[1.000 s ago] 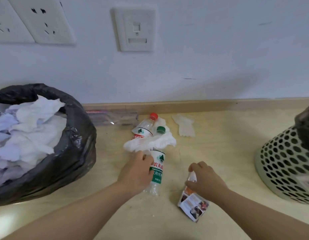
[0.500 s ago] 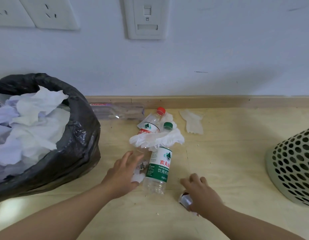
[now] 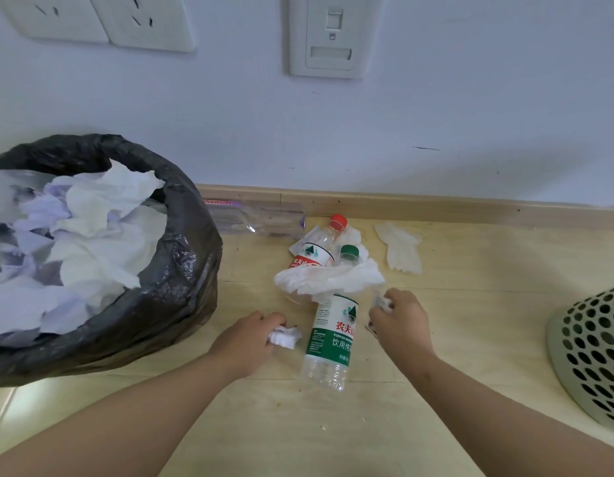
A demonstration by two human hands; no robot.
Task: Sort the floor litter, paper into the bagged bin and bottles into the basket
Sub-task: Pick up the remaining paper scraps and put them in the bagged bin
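Left hand point(image 3: 245, 342) pinches small crumpled white paper wad point(image 3: 285, 337), my right hand point(image 3: 400, 321) clutches white paper scrap point(image 3: 384, 301); hold tight till over black-bagged bin point(image 3: 195, 218).

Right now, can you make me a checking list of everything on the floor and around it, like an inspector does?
Surface: pale wooden floor, a few specks on it.
Job's things: black-bagged bin on the left, heaped with white paper; perforated basket at the right edge; green-label bottle and red-cap bottle lying down; white tissue draped across both.
Clutter: pale glove and clear plastic packet near the skirting board.
Grippers: left hand grips a paper wad; right hand grips crumpled paper.
Cables: nothing seen.
Surroundings: white wall with sockets and a switch plate.
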